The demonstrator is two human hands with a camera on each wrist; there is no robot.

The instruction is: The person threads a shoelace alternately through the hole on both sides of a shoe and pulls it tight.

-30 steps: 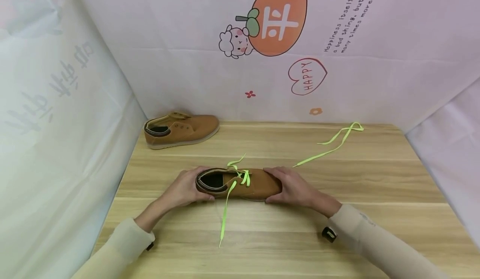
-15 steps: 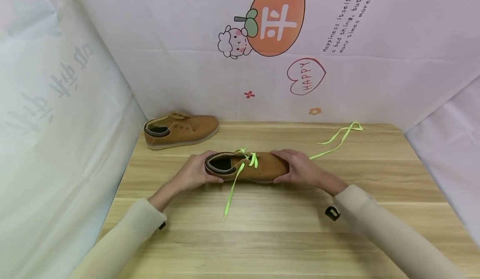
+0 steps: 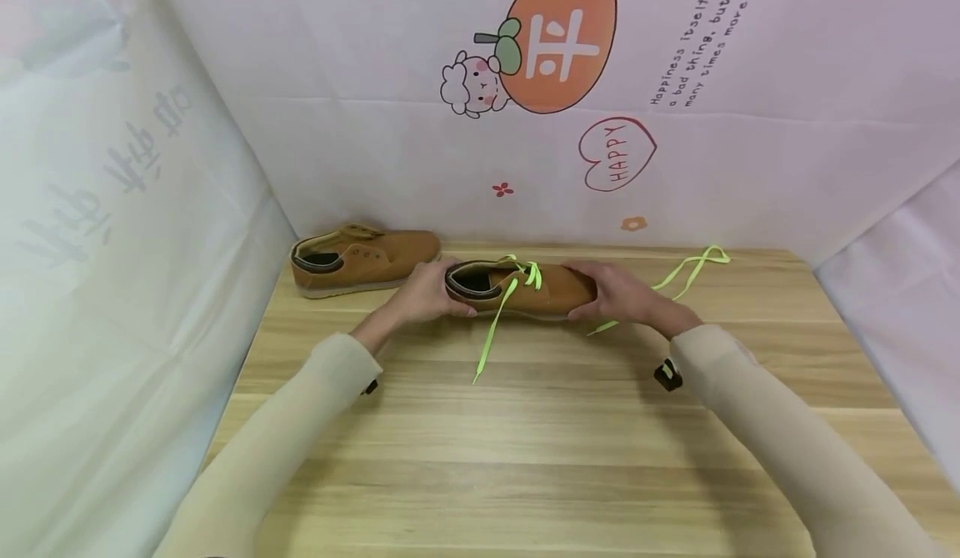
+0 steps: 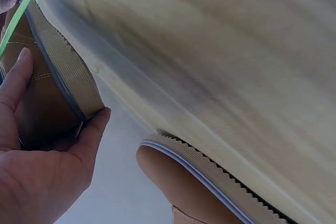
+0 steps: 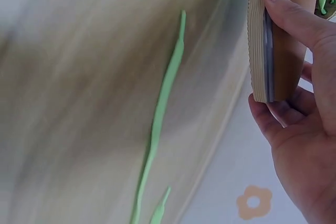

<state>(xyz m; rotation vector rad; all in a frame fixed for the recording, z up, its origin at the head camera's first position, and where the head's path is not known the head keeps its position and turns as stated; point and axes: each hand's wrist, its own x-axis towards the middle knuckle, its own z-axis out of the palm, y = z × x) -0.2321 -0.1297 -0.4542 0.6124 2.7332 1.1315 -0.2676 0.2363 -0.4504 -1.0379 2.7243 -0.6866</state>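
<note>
A brown leather shoe with a dark-lined collar is held level between both hands toward the back of the table, toe to the right. My left hand grips its heel, thumb on the near side. Around the toe, my right hand grips from the other end. A neon-green shoelace is threaded through its eyelets, and one long end dangles toward me. In the right wrist view the ribbed sole faces the table, with fingertips at its edge. The left wrist view shows the heel between thumb and fingers.
A second brown shoe, without a lace, stands at the back left, close behind my left hand. A loose green shoelace lies at the back right, partly hidden by my right hand. White printed cloth walls the table's back and sides.
Both hands have carried the shoe away from me and somewhat to the right, its lace end trailing along. The second shoe and the loose lace have stayed in place.
</note>
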